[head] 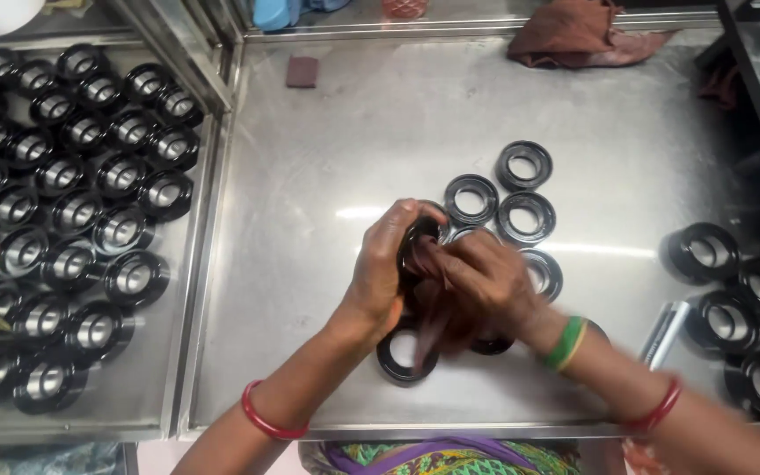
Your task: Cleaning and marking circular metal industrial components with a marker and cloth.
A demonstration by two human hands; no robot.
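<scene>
My left hand [380, 268] grips a black ring-shaped part [413, 242] upright over the middle of the steel table [310, 176]. My right hand [485, 281] presses a dark brown cloth [437, 303] against that part; the hand is blurred. Flat black rings lie around the hands: one at the near side [402, 356], three beyond at the far right [471, 198] [524, 164] [526, 216], one partly hidden by my right hand [545, 273].
A tray [193, 290] on the left holds several black rings with shiny metal cores [72, 211]. More of these stand at the right edge [705, 252]. A brown rag [578, 35] and a small brown pad [302, 71] lie at the back. A metal cylinder [664, 332] lies near my right wrist.
</scene>
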